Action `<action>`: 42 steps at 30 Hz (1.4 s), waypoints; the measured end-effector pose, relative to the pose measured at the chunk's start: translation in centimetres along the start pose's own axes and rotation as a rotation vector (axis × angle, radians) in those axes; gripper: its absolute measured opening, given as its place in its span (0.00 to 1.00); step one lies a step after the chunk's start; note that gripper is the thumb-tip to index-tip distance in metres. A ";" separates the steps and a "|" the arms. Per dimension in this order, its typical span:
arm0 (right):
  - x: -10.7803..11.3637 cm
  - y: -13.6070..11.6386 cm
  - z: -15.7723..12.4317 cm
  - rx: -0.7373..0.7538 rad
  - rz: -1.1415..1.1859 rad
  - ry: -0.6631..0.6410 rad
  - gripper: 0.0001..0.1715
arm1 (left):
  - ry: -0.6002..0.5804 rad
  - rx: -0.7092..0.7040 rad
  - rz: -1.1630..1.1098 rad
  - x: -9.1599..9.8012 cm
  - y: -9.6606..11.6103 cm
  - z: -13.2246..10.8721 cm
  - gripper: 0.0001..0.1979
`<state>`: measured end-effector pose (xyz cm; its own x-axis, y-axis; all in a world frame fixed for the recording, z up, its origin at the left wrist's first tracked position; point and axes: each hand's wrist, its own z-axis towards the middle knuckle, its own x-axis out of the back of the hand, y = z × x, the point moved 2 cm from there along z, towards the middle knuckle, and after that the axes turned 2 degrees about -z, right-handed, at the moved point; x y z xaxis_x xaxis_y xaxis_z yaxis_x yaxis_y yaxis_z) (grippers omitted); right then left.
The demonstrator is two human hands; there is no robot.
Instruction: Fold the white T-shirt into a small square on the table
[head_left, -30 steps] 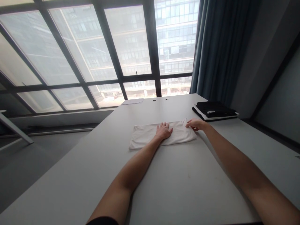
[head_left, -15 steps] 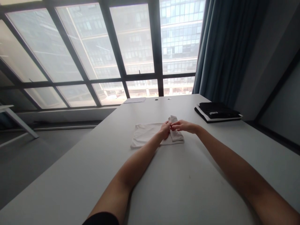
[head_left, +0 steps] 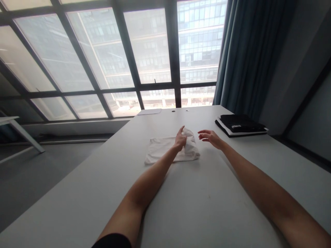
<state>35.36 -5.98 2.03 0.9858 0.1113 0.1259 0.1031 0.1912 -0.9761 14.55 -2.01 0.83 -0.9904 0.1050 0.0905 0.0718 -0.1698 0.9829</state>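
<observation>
A white folded garment lies on the white table, its right end rumpled and raised a little. My left hand grips the garment near this raised end, thumb pointing up and away; some of its fingers are hidden by the fabric. Just to the right of the garment, my right hand hovers with its fingers apart, holding nothing and not touching the cloth.
Folded black and white clothes are stacked at the table's right edge. A flat white sheet lies at the far left corner. Behind the table are large windows and a blue curtain.
My right hand has let go of the garment and moved right, its fingers spreading. The narrow folded strip at the garment's right end has become a looser, rumpled bulge. My left thumb has lifted.
</observation>
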 end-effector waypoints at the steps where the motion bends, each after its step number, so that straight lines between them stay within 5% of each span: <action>1: -0.5 0.1 0.2 0.055 -0.077 0.049 0.18 | 0.001 0.000 0.017 0.6 0.6 0.3 0.32; 4: -3.5 -0.4 -0.3 0.279 -0.251 0.103 0.24 | -0.005 0.015 0.057 2.7 2.7 0.9 0.26; 8: -9.4 -1.1 -2.6 0.555 -0.491 0.017 0.39 | -0.018 0.016 0.106 6.7 5.0 0.8 0.31; 13: -14.2 0.3 -4.4 0.582 -0.784 -0.166 0.54 | -0.143 0.106 0.096 12.0 5.8 -0.7 0.42; 24: -15.1 1.6 -4.7 0.550 -0.927 -0.229 0.40 | -0.253 0.279 0.093 20.1 1.4 -4.3 0.54; 33: -15.2 0.4 -5.5 0.631 -0.944 -0.293 0.39 | -0.278 0.260 0.113 21.8 1.2 -4.3 0.56; 39: -15.2 0.5 -5.5 0.634 -0.948 -0.320 0.37 | -0.216 0.327 0.349 22.4 0.7 -4.6 0.48; 42: -15.2 0.6 -5.4 0.645 -0.949 -0.333 0.36 | -0.122 0.205 0.639 22.3 1.2 -4.3 0.40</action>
<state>21.17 -12.88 -1.40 0.4591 -0.1100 0.8816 0.5923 0.7775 -0.2114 -7.94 -4.12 3.36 -0.7260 0.1577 0.6693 0.6714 -0.0479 0.7396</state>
